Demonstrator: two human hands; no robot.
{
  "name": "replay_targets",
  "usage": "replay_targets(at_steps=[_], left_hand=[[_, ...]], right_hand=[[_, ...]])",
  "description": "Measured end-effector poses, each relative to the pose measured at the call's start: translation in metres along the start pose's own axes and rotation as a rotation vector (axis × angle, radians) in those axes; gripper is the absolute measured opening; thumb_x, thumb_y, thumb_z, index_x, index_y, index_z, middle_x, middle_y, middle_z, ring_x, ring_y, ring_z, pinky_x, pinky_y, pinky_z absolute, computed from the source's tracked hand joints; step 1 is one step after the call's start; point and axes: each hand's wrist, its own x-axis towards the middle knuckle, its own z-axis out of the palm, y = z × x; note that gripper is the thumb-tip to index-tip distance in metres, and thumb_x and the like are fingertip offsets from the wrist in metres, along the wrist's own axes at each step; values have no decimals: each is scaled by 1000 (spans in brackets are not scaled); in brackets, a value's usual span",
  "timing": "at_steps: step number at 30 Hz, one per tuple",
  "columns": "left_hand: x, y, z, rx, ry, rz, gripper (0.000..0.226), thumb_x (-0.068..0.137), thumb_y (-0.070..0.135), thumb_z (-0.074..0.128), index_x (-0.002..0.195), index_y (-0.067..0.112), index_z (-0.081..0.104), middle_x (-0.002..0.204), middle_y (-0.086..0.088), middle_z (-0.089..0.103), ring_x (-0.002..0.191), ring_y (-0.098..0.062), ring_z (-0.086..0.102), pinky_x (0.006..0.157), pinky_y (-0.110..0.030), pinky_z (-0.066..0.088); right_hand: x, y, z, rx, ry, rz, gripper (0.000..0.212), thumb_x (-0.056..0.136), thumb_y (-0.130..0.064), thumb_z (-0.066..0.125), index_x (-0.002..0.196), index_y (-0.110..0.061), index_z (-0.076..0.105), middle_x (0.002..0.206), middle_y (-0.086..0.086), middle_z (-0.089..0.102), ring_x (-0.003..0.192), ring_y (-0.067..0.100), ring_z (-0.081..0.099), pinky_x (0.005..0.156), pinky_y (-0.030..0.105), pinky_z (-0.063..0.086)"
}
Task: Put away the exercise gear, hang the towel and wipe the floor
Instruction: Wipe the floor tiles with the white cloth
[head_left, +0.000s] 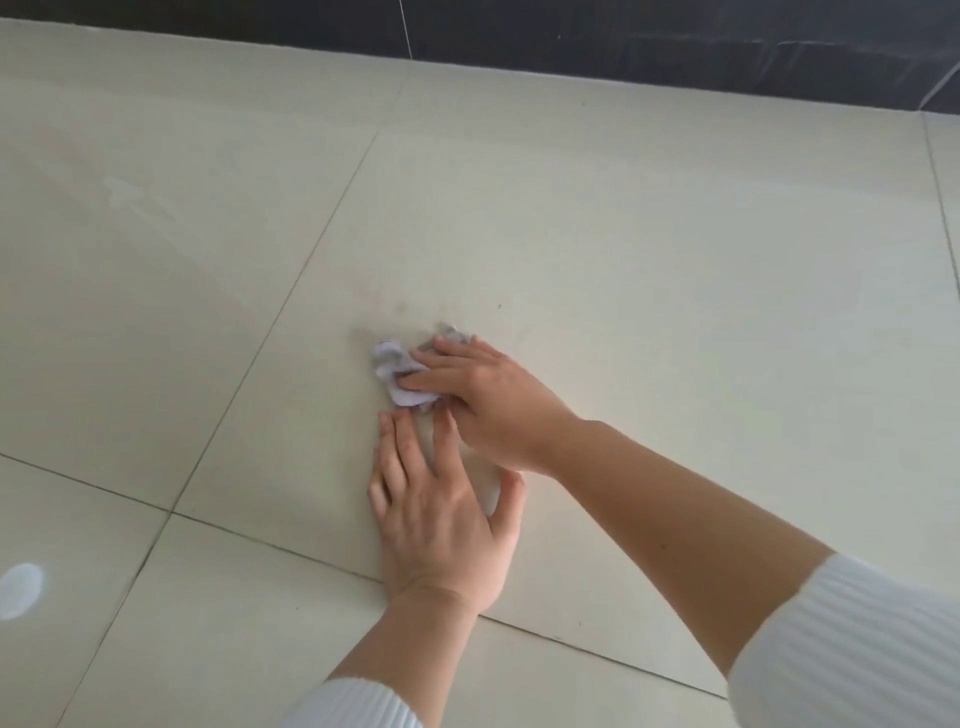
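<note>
A small crumpled pale lilac cloth (396, 376) with grey smudges lies on the cream tiled floor (623, 270) near the middle of the view. My right hand (483, 400) presses down on it with straight fingers, covering its right part. Just below it, my left hand (441, 509) rests flat on the tile, fingers spread, its fingertips close to the cloth but apart from it. Both arms wear white ribbed sleeves pushed up the forearm.
A dark skirting wall (623, 47) runs along the far edge of the floor. Grout lines cross the tiles. A faint pale smear (124, 189) shows at the upper left and a bright light reflection (21, 590) at the lower left.
</note>
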Motion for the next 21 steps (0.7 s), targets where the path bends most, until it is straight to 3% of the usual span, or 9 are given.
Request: replay_targets(at_steps=[2,5,8,10,12,16,19,21], left_hand=[[0,0,0,-9,9,1,82,81,66,32,146,17,34,154,-18,28,143,-31,22,105,-39,18],[1,-1,2,-36,5,-4,84,81,66,31,150,18,28,157,-16,21,145,-29,16,108,-40,15],[0,0,2,-69,-22,2,86,80,67,28,151,19,22,159,-15,14,147,-28,8,111,-41,12],[-1,0,0,-103,-40,11,88,79,67,29,152,20,18,160,-15,9,147,-27,3,113,-42,11],[0,-2,-3,-147,-50,12,89,77,66,29,152,21,17,161,-12,5,147,-24,0,115,-41,9],[5,-8,-11,-490,-7,-61,86,74,58,17,147,16,35,158,-6,23,146,-18,14,115,-34,11],[18,-17,-22,-726,-103,-119,58,91,40,31,138,11,49,155,-9,32,144,-19,20,115,-28,13],[16,-31,-31,-814,-233,-127,43,102,25,34,140,9,45,156,-8,29,145,-17,19,114,-23,11]], right_hand=[[-14,17,-24,-17,25,89,44,92,-3,47,128,-24,61,134,-3,56,128,8,39,106,18,22],[-44,66,-66,-196,241,491,46,97,-13,43,140,-28,46,145,-2,45,138,19,30,113,31,19],[-59,75,-73,-304,375,836,54,87,-3,40,138,-20,42,141,4,44,133,25,29,113,39,23],[-57,56,-53,-279,364,798,58,84,-1,41,139,-20,43,143,2,41,135,23,27,115,37,19],[-58,27,-32,-217,282,634,68,80,1,41,143,-26,41,150,-5,36,141,17,21,115,32,13],[-86,-20,-6,-133,108,435,69,83,5,39,142,-30,43,152,-14,33,142,12,19,116,28,8],[-113,-57,22,-95,54,361,67,84,4,39,142,-29,44,153,-13,33,143,15,18,119,37,12],[-132,-86,41,-62,18,335,69,83,3,40,144,-30,41,155,-11,30,146,16,16,121,36,6]])
